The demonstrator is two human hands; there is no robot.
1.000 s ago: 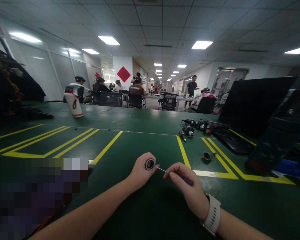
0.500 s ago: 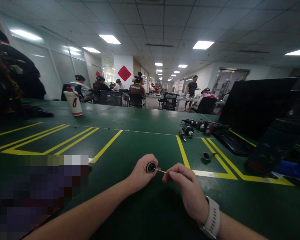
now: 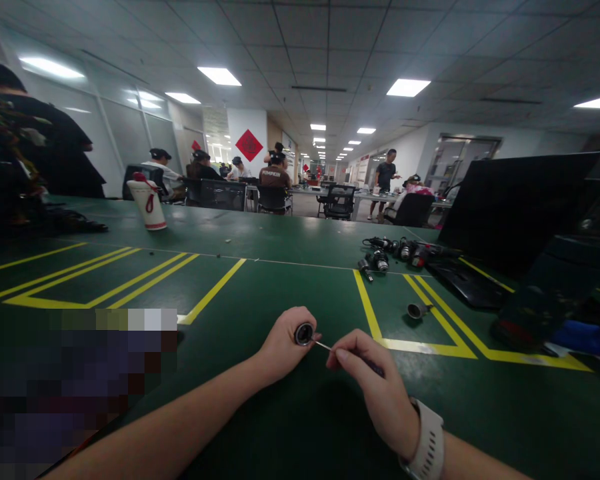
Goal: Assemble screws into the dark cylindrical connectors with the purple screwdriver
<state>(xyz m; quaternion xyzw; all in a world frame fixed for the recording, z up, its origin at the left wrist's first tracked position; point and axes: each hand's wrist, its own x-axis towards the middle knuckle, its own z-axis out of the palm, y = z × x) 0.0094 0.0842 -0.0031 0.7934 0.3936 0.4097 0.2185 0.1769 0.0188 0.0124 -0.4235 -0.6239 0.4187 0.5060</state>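
Note:
My left hand (image 3: 284, 345) is closed around a round metal connector shell (image 3: 304, 334), its ringed, dark hollow end facing me. Between the fingers of my right hand (image 3: 375, 383) is a thin screwdriver (image 3: 323, 345) with a narrow metal shaft; part of its dark handle shows beside the palm. The shaft slants up to the left and its tip is at the lower right rim of the shell. Whether the tip is inside or only against the rim I cannot tell. Both hands are above the green table (image 3: 260, 427).
A small metal cup-shaped part (image 3: 418, 311) lies to the right, inside yellow tape lines. Farther back are several dark metal connectors (image 3: 379, 261). A black monitor (image 3: 515, 207) and a dark bottle (image 3: 550, 293) stand at right, a white cup (image 3: 148, 205) at back left. People sit beyond.
The screwdriver has tilted and its dark handle now shows in my right hand. Its tip has shifted from within the shell's opening toward the rim. My left hand stays nearly still.

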